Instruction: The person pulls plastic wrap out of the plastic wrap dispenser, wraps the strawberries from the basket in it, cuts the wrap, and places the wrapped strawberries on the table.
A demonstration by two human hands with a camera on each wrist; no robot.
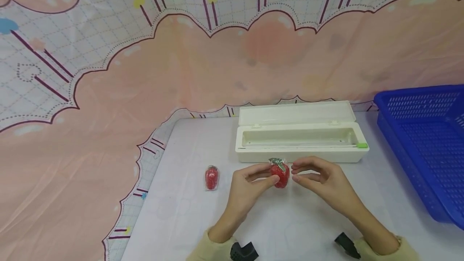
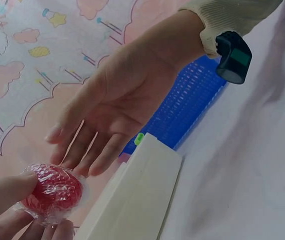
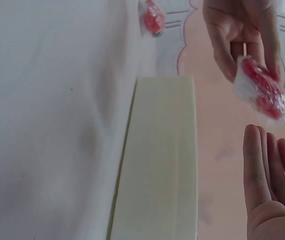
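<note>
Things lying around on the white table

We see a long cream box point(image 1: 301, 144) with its lid open toward the back, and a small green piece point(image 1: 361, 145) sits at its right end. On the right side, a blue plastic basket point(image 1: 424, 140) with perforated walls stands near the box. Left of the box lies a second wrapped red fruit point(image 1: 212, 177), alone on the table point(image 1: 181, 212). Behind everything hangs a pink cloth point(image 1: 90, 132) with cloud shapes.

I count two wrapped red strawberries point(image 1: 280, 174) point(image 1: 212, 177), one open white box point(image 1: 300, 142), and one blue basket point(image 1: 424, 140).
</note>
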